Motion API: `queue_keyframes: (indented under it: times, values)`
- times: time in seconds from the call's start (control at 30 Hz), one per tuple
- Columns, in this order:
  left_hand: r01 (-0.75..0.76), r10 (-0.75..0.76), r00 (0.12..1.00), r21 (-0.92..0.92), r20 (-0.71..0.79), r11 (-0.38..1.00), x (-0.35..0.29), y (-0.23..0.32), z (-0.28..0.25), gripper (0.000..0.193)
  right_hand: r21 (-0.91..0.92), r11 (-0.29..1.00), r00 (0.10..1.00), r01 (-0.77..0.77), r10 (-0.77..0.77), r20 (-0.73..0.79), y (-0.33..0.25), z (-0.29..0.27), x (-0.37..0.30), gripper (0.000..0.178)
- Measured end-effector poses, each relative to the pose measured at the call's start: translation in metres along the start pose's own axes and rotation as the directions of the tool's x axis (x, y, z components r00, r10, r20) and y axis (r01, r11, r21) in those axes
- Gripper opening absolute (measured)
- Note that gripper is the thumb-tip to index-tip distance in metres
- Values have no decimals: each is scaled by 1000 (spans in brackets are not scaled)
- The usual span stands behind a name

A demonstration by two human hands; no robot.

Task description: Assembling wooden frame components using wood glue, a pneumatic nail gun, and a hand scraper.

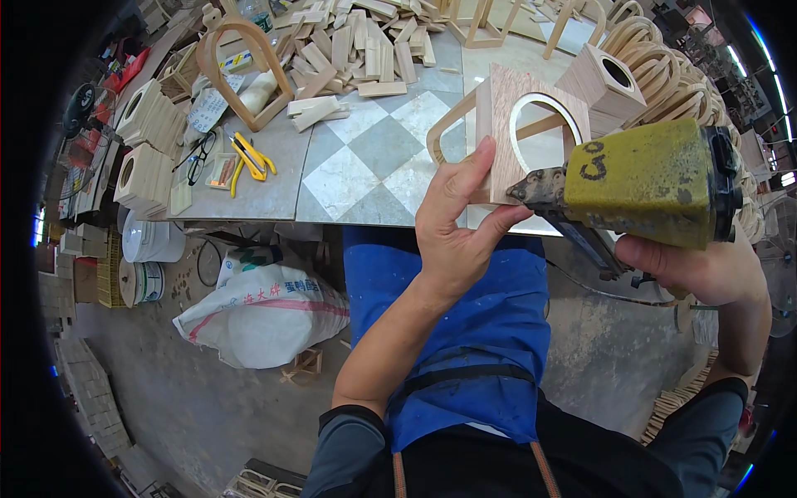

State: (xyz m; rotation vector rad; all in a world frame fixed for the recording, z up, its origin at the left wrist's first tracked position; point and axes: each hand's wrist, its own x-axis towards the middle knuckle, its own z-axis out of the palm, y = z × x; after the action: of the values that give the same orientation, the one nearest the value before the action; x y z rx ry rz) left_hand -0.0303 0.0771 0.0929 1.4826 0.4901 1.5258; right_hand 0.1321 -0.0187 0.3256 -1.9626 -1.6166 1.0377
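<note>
Looks like a woodworking workshop | shows loose wood pieces point(365, 46), rows of curved wooden frames point(664, 62), nail gun point(643, 178), concrete floor point(249, 415)

Wooden box point(503, 116), round-holed face toward camera, beyond left hand point(455, 224); yellow nail gun point(639, 183) above right hand point(706, 270), nose at box

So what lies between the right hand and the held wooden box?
The yellow nail gun, gripped by the right hand, its nose at the edge of the wooden box; the head view shows it.
</note>
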Motion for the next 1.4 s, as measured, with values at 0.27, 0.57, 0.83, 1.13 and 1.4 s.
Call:
queue_keyframes:
  times: [0.27, 0.57, 0.83, 1.13, 1.4]
  values:
    - [23, -23, 1000, -36, -9, 999, 0, 0, 1, 74, -22, 998, 998, 65, -65, -5, 5, -1, 1, 41]
    - [21, -21, 1000, -21, -9, 1000, 0, -1, 0, 74, -61, 998, 999, 27, -28, -20, 2, 2, 1, 39]
    - [7, -8, 1000, -23, -25, 1000, -1, -2, 1, 73, -15, 997, 996, 72, -72, -44, 4, 7, -1, 36]
    - [84, -100, 988, -138, -115, 987, -6, -3, -2, 76, 28, 969, 959, -247, 248, -136, 25, 0, -14, 43]
    - [21, -26, 997, -67, -69, 998, -4, -8, -2, 79, -2, 968, 960, -249, 247, -130, 25, -2, -11, 44]
